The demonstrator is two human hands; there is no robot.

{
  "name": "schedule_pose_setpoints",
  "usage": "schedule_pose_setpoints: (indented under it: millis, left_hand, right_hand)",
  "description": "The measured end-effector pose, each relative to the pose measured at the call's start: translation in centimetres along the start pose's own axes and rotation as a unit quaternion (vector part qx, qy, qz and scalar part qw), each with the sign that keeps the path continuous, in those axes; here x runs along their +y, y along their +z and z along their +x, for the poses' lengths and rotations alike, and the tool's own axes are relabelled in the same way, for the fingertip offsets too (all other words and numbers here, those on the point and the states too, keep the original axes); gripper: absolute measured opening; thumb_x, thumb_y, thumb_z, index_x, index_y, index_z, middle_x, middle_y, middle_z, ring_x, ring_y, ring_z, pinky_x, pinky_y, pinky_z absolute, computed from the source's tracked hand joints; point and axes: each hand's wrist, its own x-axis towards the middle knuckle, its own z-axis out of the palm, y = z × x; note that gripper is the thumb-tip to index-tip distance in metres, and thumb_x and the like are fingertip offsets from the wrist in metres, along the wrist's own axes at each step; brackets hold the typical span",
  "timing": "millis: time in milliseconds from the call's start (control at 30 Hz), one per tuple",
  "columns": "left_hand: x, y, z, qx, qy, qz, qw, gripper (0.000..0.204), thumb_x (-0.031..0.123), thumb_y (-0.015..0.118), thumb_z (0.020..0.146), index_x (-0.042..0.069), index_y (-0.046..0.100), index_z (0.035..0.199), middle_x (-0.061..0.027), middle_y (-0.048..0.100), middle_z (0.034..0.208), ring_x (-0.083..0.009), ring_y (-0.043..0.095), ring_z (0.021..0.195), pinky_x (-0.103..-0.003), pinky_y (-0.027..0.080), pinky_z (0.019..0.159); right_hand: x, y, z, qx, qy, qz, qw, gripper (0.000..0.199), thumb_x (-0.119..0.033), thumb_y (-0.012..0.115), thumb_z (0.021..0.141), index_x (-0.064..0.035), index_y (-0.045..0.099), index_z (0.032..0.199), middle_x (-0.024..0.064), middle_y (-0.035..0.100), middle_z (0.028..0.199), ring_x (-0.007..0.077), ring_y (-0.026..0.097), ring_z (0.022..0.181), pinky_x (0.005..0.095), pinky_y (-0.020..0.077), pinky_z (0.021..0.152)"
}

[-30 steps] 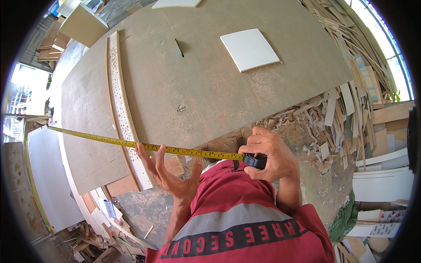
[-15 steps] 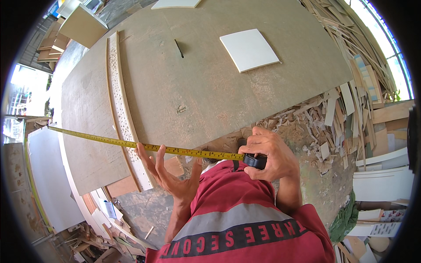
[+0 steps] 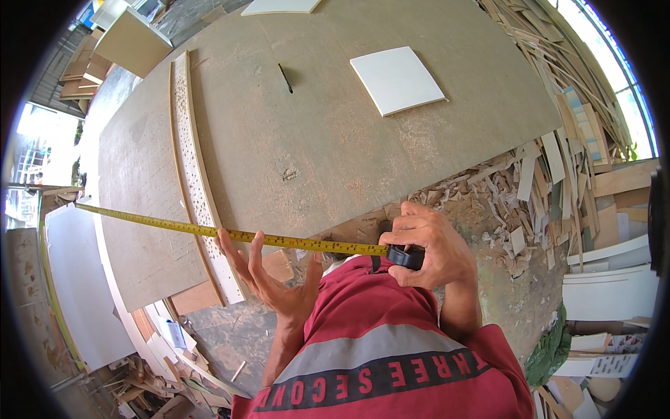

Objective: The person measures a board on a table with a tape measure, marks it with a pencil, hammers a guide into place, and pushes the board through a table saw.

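Your right hand (image 3: 429,248) is closed around the black case of a tape measure (image 3: 406,256) at the near edge of the tabletop (image 3: 335,140). The yellow tape (image 3: 209,230) runs out leftward across the tabletop's edge and over a perforated strip (image 3: 199,181). Your left hand (image 3: 276,279) is open, fingers spread, fingertips touching the underside of the tape. A white square panel (image 3: 398,79) lies well apart, farther up the tabletop.

Large brown board desk (image 3: 335,140), white square panel (image 3: 398,79), long perforated strip (image 3: 195,174), dark pencil (image 3: 285,78), all lying on it
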Motion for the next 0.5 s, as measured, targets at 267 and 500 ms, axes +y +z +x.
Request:
schedule_pose_setpoints:
  millis: [267, 500]
  left_hand:
    - [0.34, -0.01, 0.28, -0.001, -0.011, 0.019, 1.000, 0.081, 0.026, 0.086, 0.065, 0.015, 0.046, 0.135, -0.0222, 0.019, 0.158, -0.0427, 0.013, 0.148, -0.062, 0.017, 0.116]
    - [0.40, 0.18, 0.30, -0.003, -0.013, 0.020, 1.000, 0.083, 0.023, 0.085, 0.065, 0.014, 0.043, 0.136, -0.0226, 0.020, 0.157, -0.0439, 0.013, 0.147, -0.063, 0.018, 0.115]
  right_hand:
    - [-0.20, -0.20, 0.15, -0.012, 0.010, -0.013, 1.000, 0.036, -0.015, 0.070, 0.051, 0.0003, 0.069, 0.084, 0.0090, 0.056, 0.066, 0.0268, 0.048, 0.065, 0.0374, 0.0428, 0.056]
    - [-0.34, -0.58, 0.26, -0.033, 0.016, -0.034, 0.999, 0.036, -0.019, 0.071, 0.055, -0.0023, 0.071, 0.087, 0.0082, 0.056, 0.067, 0.0282, 0.052, 0.068, 0.0391, 0.0471, 0.059]
